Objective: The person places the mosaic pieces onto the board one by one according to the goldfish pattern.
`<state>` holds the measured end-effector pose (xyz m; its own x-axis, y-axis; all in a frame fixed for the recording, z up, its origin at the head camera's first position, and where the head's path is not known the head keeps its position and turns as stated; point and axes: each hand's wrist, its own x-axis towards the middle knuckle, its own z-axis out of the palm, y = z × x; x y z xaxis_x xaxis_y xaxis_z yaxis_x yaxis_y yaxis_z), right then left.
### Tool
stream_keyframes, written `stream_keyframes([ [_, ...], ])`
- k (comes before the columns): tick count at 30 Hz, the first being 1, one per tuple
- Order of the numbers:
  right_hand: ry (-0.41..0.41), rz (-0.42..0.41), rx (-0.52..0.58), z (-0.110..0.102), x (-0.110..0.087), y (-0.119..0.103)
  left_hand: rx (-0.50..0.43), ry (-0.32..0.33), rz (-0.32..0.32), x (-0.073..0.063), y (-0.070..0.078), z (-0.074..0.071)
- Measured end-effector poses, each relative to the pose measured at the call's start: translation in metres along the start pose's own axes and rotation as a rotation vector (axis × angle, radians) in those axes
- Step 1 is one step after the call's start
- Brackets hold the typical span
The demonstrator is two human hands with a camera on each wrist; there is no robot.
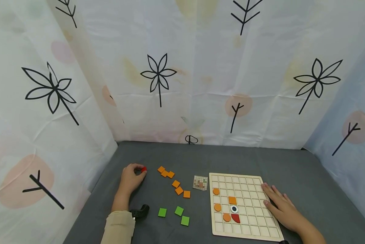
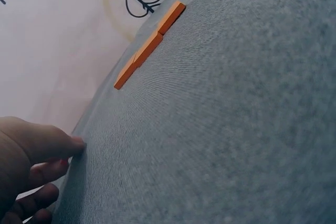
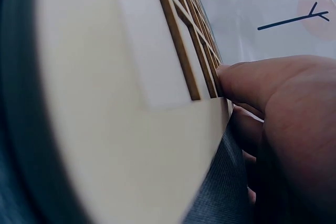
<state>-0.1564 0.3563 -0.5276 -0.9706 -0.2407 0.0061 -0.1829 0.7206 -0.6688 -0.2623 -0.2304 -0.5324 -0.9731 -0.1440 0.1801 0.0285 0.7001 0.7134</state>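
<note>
Left of the orange squares, my left hand (image 1: 130, 178) pinches a small red piece (image 1: 144, 169) between thumb and fingers, low over the grey cloth. The left wrist view shows these fingers (image 2: 44, 142) curled, with the piece mostly hidden behind them. My right hand (image 1: 281, 206) lies with its fingers extended on the right edge of a wooden grid board (image 1: 252, 230). On the board are several orange discs (image 1: 217, 207), an orange square (image 1: 232, 200), a black-and-white eye disc (image 1: 234, 209) and a red quarter-round piece (image 1: 236, 218).
Several loose orange squares (image 1: 176, 184) trail diagonally between the left hand and the board. Nearer the front lie green squares (image 1: 179, 210). A small patterned card (image 1: 200, 183) sits just left of the board. Printed cloth walls (image 1: 182, 112) enclose the back and sides.
</note>
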Motion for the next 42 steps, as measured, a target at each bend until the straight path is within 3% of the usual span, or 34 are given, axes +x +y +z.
stream_keyframes([
  [10, 0.002, 0.000, 0.002, 0.000, 0.000, 0.001, -0.089, -0.001, 0.073, -0.003, 0.025, 0.004],
  [19, 0.003, -0.003, 0.001, 0.000, 0.000, 0.000, -0.164, -0.031, 0.144, -0.006, 0.069, 0.015],
  [27, -0.003, -0.003, 0.008, 0.000, -0.001, 0.001, -0.228, -0.087, 0.249, -0.009, 0.116, 0.046],
  [33, -0.002, -0.006, 0.006, -0.002, 0.001, 0.002, -0.258, -0.211, 0.354, -0.023, 0.155, 0.080],
  [38, -0.009, 0.006, 0.000, -0.002, 0.000, 0.002, -0.257, -0.306, 0.426, -0.039, 0.175, 0.106],
  [42, -0.009, 0.011, -0.003, -0.001, 0.000, 0.000, -0.274, -0.308, 0.442, -0.043, 0.182, 0.114],
])
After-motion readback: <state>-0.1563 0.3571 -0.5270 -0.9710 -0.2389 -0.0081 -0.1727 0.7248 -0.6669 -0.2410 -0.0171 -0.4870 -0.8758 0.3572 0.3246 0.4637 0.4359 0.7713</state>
